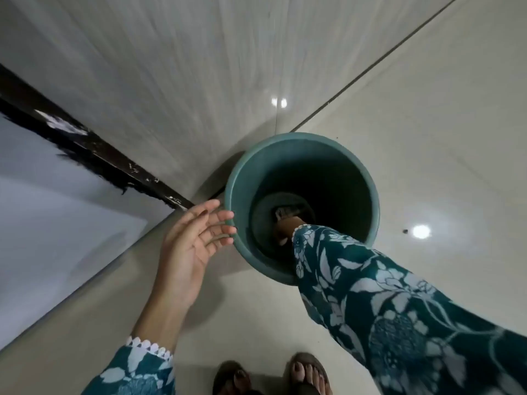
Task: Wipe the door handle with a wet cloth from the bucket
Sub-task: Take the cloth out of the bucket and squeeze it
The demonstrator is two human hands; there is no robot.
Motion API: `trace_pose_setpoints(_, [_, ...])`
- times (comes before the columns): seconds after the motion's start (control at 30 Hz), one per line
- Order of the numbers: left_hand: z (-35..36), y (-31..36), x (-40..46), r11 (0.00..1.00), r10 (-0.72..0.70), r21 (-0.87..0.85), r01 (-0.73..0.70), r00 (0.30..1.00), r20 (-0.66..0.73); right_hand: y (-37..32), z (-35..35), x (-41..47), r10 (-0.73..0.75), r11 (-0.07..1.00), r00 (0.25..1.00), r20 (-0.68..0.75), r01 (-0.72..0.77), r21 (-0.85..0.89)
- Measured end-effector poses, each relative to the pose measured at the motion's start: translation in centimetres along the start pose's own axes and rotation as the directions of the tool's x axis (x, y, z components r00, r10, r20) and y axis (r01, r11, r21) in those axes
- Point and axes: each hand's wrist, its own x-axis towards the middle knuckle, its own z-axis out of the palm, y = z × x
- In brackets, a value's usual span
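Feet (273,374): at the near edge, in dark sandals on the pale tiled floor (427,155).
Left hand (191,246): released, palm up and fingers spread, reaching out from a teal flowered sleeve with a white lace cuff; its fingertips touch or nearly touch the outer left side of the bucket rim.
Right hand (285,228): reached down inside the bucket, the flowered sleeve crossing the near right part of the rim; only the wrist and part of the hand show, so whether it is clenched or loose cannot be told.
Bucket (368,181): teal, round, standing on the floor just beyond the feet, close to the wall.
Cloth (286,210): a dark, crumpled shape at the bottom of the bucket, right at the far side of the right hand; contact looks likely but is too dim to confirm.
Wall (171,67): pale panels on the far side.
Dark strip (85,146): runs diagonally at far left.
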Motion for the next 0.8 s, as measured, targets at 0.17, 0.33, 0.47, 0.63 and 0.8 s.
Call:
trace_pose_setpoints(0.17, [0.7,3.1,-3.7,0.997,-0.068,0.029,0.068,0.998,-0.009,1.0,-2.3,-4.5,-0.003,0.985,1.000,0.008,0.002,0.173])
trace_pose_setpoints(0.33, [4.4,13.2,-12.0,0.993,-0.116,0.021,0.117,0.993,-0.013,-0.3,-8.0,-21.1,-0.089,0.932,0.976,-0.197,0.152,0.329])
trace_pose_setpoints(0.47, [7.8,23.1,-20.0,0.990,-0.121,0.071,0.121,0.993,-0.005,-1.5,-12.4,-37.3,-0.095,0.839,0.924,-0.371,0.275,0.470])
trace_pose_setpoints(0.63, [10.4,33.1,-29.3,0.975,-0.023,0.216,0.051,0.991,-0.132,-3.3,-16.9,-55.0,-0.070,0.621,0.848,-0.525,0.449,0.642])
trace_pose_setpoints(0.8, [10.9,39.2,-36.7,0.989,-0.128,0.042,0.140,0.969,-0.210,-6.3,-19.7,-66.0,-0.131,0.415,0.697,-0.705,0.684,0.600])
